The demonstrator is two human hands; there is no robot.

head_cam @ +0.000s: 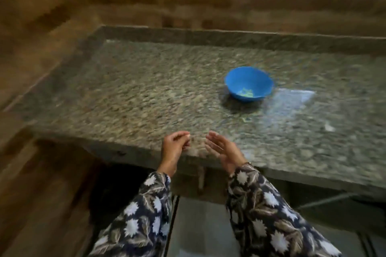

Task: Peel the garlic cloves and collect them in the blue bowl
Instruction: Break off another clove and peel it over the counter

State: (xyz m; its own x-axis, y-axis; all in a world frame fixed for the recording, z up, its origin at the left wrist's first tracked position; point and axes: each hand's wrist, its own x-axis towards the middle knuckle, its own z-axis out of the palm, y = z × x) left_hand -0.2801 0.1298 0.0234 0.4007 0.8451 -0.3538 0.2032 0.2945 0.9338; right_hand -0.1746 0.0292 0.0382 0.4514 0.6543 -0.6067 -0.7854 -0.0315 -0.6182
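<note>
A blue bowl (pixel 249 83) stands on the granite counter (pixel 146 89), right of centre, with a few pale pieces at its bottom. My left hand (pixel 174 148) hovers over the counter's near edge with its fingers curled, and a small pale thing shows at its fingertips, too blurred to name. My right hand (pixel 223 148) is beside it, fingers straight and palm turned toward the left hand, holding nothing that I can see. Both hands are well short of the bowl. The frame is blurred by motion.
A small pale scrap (pixel 329 128) lies on the counter at the right, and another fleck (pixel 247 119) lies just in front of the bowl. Brown tiled walls close the counter at the back and left. The counter's front edge runs under my wrists.
</note>
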